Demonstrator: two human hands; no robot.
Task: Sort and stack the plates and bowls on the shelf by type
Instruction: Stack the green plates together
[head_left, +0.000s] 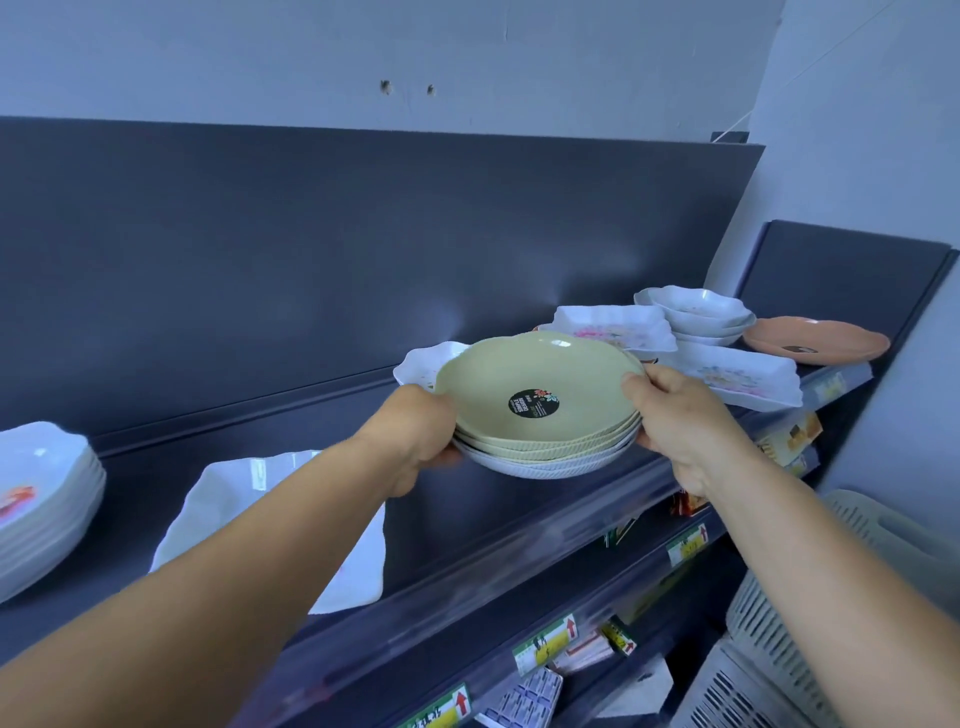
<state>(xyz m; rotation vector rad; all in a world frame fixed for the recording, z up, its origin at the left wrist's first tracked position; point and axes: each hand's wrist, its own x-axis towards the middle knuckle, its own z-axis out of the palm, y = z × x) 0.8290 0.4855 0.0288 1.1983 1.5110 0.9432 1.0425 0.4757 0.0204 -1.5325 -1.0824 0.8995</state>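
Note:
A stack of round ribbed plates (540, 395), pale green on top with a black round sticker and whitish below, is held above the dark shelf (467, 530). My left hand (415, 436) grips its left rim and my right hand (680, 421) grips its right rim. A white wavy-edged bowl (421, 364) peeks out behind the stack. To the right lie two white rectangular floral dishes (613, 327), (737, 376), a stack of white wavy bowls (696, 312) and an orange round plate (815, 340).
At far left stands a stack of white dishes (41, 499). A white wavy-edged square dish (270, 514) lies under my left forearm. Price tags (545, 647) line the shelf edges below. White slatted baskets (769, 649) stand at lower right.

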